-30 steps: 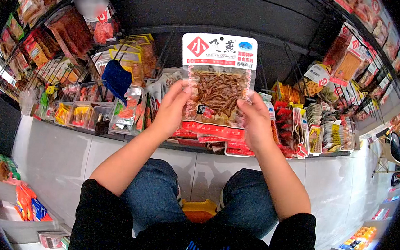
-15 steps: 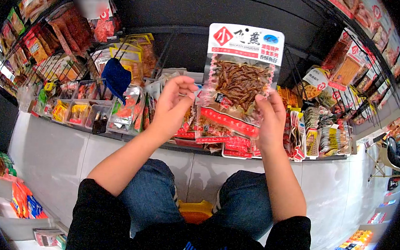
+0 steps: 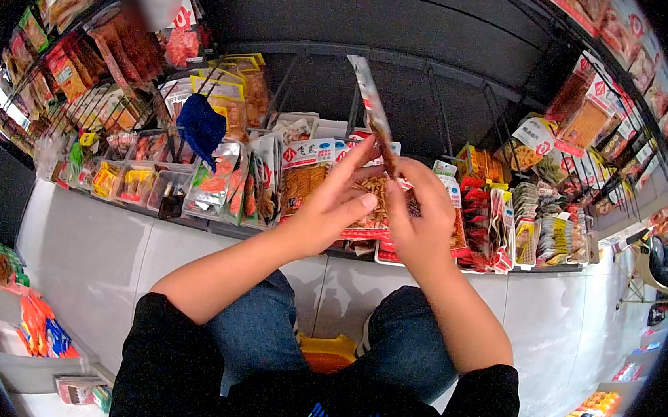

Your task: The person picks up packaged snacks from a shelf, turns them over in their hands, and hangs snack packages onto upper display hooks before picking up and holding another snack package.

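A flat snack packet (image 3: 374,109) is seen nearly edge-on, tilted, above the display of packets. My right hand (image 3: 422,216) grips its lower end, fingers wrapped on it. My left hand (image 3: 332,208) is beside the packet on its left, fingers extended and thumb apart, with the fingertips close to the packet; whether they touch it I cannot tell. Beneath and behind the hands lie more packets with white and red tops (image 3: 307,154).
A blue cloth-like item (image 3: 200,129) hangs at the left of the display. Plastic trays of packets (image 3: 136,182) stand left, upright packets (image 3: 558,232) right. Black hooks and hanging packets (image 3: 584,119) flank both sides. A yellow-orange stool (image 3: 327,352) shows between my knees.
The packet has turned from facing me to nearly edge-on. My left hand let go of it earlier, then moved right, close beside it again. My right hand has moved slightly left.
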`<action>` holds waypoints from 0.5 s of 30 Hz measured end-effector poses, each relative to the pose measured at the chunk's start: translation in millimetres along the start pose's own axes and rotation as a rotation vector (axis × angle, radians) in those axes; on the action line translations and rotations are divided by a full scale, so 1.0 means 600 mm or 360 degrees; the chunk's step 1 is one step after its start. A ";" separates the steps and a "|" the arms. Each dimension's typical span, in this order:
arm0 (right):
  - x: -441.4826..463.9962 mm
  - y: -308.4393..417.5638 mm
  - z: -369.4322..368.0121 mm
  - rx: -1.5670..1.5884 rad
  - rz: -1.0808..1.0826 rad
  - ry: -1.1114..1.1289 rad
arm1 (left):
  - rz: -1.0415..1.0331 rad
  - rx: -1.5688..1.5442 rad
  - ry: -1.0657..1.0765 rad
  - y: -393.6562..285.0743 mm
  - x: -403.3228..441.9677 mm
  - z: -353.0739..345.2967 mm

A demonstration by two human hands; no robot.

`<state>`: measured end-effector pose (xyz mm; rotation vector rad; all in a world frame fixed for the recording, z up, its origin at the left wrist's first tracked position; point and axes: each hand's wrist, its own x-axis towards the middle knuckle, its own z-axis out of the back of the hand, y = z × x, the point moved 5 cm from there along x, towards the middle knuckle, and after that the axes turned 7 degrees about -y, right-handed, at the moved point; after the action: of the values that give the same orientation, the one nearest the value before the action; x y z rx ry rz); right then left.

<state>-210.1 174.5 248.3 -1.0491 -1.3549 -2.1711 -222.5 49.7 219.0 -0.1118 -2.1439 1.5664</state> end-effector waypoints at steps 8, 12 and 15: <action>-0.010 0.023 -0.025 -0.0217 0.0269 0.0278 | -0.0012 -0.0038 -0.0139 -0.004 -0.002 0.018; -0.010 0.028 -0.032 -0.0216 0.0309 0.0361 | 0.0096 0.0082 -0.0234 -0.017 -0.007 0.021; -0.009 0.035 -0.030 -0.0237 0.0342 0.0387 | 0.0149 0.0085 -0.0328 -0.005 -0.005 0.036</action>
<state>-200.4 148.4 252.1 -0.9005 -0.9410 -2.1794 -228.3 29.0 215.9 -0.0343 -2.2794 1.7552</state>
